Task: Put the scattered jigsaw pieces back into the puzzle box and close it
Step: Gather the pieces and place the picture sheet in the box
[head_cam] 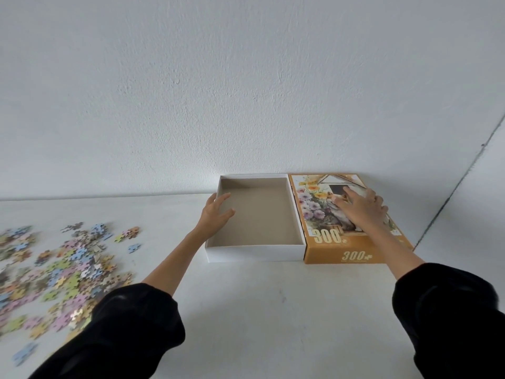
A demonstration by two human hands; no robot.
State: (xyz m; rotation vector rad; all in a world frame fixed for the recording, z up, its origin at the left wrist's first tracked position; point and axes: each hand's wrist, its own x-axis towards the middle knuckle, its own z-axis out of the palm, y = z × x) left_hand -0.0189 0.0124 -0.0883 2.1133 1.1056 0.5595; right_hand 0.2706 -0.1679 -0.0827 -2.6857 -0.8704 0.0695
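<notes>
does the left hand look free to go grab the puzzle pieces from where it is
Probably yes. The left hand rests open on the left wall of the empty box base, holding nothing. The scattered pieces lie further left on the bare white table, with nothing between them.

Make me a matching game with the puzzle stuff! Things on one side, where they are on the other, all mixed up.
Things:
1. jigsaw pieces
2. box bottom
3. box lid
4. left hand

Places:
A. right of the open box, under the right hand
B. on the open box's left wall
C. scattered on the table's left side
D. empty, between the pieces and the lid

Pairs: 1-C, 2-D, 3-A, 4-B
</notes>
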